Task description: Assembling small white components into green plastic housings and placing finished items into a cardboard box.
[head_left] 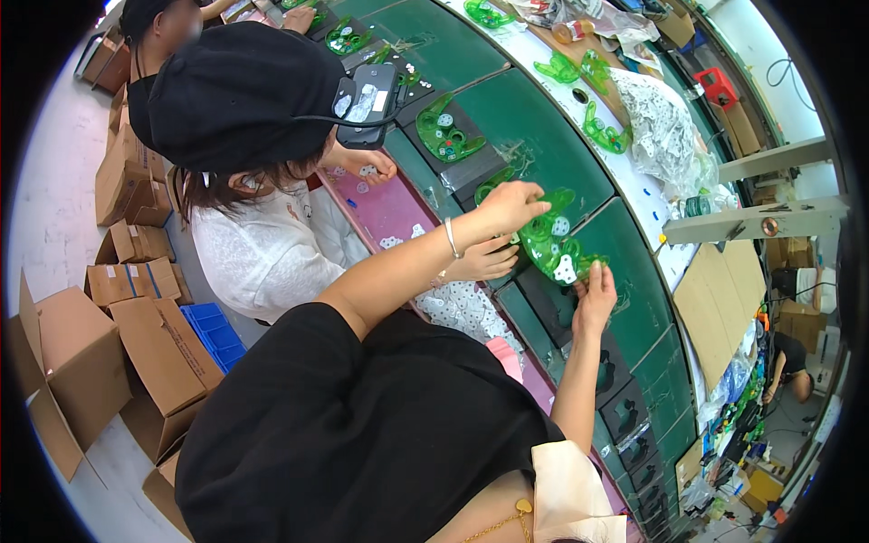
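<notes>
A translucent green game controller shell, fitted with round grey and white parts, is held over the green worktop. My left hand grips its upper end, fingers closed over the rim. On its lower end, near a white insert, my right hand pinches the grip of the shell. Just beneath my left wrist, a co-worker's hand reaches toward the same place; whether it touches the shell I cannot tell. Another green shell rests in a dark fixture block farther up the line.
A co-worker in a dark cap sits close on my left. The pink trough along the bench edge holds many small white pieces. Dark fixture blocks line the green belt. Cardboard boxes stand at left.
</notes>
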